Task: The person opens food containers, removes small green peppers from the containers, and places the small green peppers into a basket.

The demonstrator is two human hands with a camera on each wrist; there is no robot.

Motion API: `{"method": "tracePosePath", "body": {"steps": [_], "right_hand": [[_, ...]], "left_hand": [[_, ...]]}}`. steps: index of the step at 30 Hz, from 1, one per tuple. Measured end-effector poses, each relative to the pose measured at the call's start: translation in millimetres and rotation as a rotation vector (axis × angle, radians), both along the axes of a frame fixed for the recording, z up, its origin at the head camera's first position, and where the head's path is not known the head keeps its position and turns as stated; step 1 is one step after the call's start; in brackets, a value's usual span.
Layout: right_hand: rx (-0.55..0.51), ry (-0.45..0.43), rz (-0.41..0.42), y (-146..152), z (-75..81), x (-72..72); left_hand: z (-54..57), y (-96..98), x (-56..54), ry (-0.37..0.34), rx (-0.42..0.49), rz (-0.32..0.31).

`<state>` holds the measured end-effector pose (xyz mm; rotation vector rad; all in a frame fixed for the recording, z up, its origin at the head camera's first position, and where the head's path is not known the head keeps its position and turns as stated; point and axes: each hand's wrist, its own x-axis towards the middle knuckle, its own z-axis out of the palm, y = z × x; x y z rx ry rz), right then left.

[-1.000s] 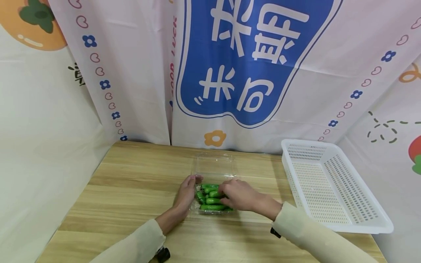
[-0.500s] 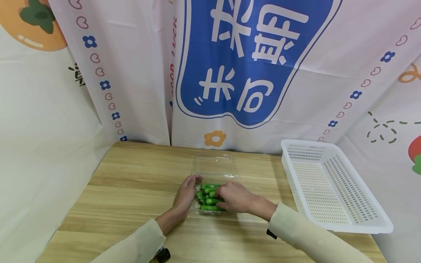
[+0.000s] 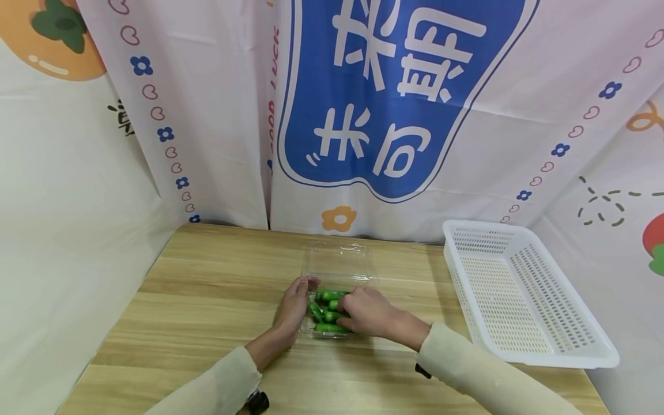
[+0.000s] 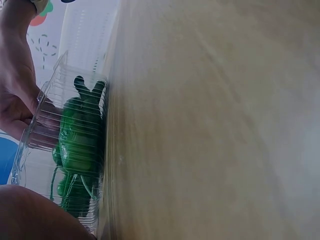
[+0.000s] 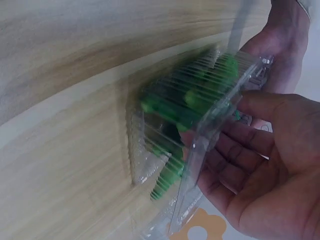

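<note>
A clear plastic clamshell box stands on the table with its lid folded back. Inside lie several green chili peppers, some with thin curved stems. My left hand holds the box's left side, its fingertips bent round the far left corner. My right hand reaches over the right side, fingers and thumb curled down among the peppers. In the right wrist view the right hand dips its fingertips inside the box wall. The ends of those fingers are partly hidden by the peppers and the wall.
A white perforated plastic basket stands on the right of the wooden table, beyond the right forearm. A printed cloth hangs behind the table's far edge and along both sides.
My right hand has shifted left and deeper into the box, and the peppers under its fingers have moved a little. The left hand has stayed at the box's left side.
</note>
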<state>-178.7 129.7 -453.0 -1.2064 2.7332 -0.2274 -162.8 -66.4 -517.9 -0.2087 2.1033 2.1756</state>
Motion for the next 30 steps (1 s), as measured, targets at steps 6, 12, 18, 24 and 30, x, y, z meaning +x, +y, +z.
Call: {"method": "tracePosePath", "body": {"steps": [6,12,18,24,30], "right_hand": [[0.02,0.019,-0.044,-5,-6.2,0.9],[0.009,0.011,-0.048,-7,-12.9,0.9],[0.0,-0.003,-0.042,-6,-14.1,-1.0],[0.008,0.026,-0.005,-2,-13.2,-4.1],[-0.009,0.036,0.029,3,-8.4,-7.2]], "left_hand": [[-1.0,0.5,-0.9,-0.01,0.001,0.013],[-1.4,2.1,-2.7,-0.02,0.009,0.025],[-2.0,2.3,-2.7,-0.019,0.014,0.028],[-0.3,1.2,-1.9,-0.014,0.033,0.016],[1.8,0.7,0.0,0.005,0.017,-0.002]]}}
